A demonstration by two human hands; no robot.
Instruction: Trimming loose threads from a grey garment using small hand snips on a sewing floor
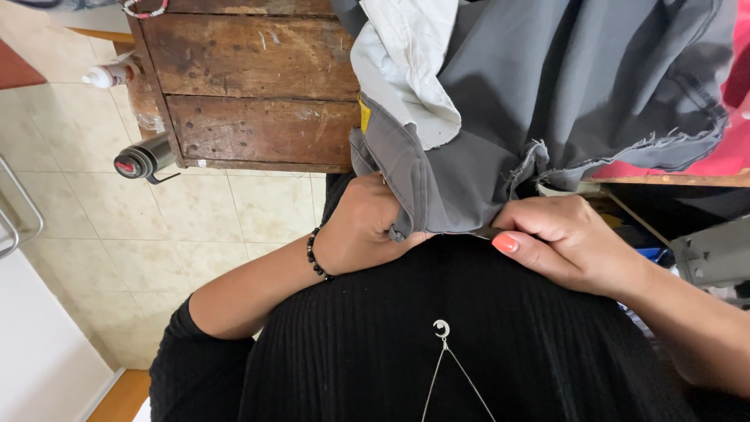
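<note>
A grey garment [562,86] with a white inner lining [406,70] and a frayed cut edge hangs from the table down toward my chest. My left hand [363,227], with a black bead bracelet at the wrist, is shut on a folded seam of the grey cloth. My right hand [566,238] pinches the same cloth edge just to the right, thumb pressed flat against it. Both hands sit close together against my black ribbed top [469,352], and a thin dark item between them is mostly hidden.
A worn wooden cabinet with drawers [250,86] stands ahead on a beige tiled floor [117,258]. A dark flask [144,159] and a white bottle [109,74] lie beside it. Red cloth [726,148] and a grey metal part [715,254] are at right.
</note>
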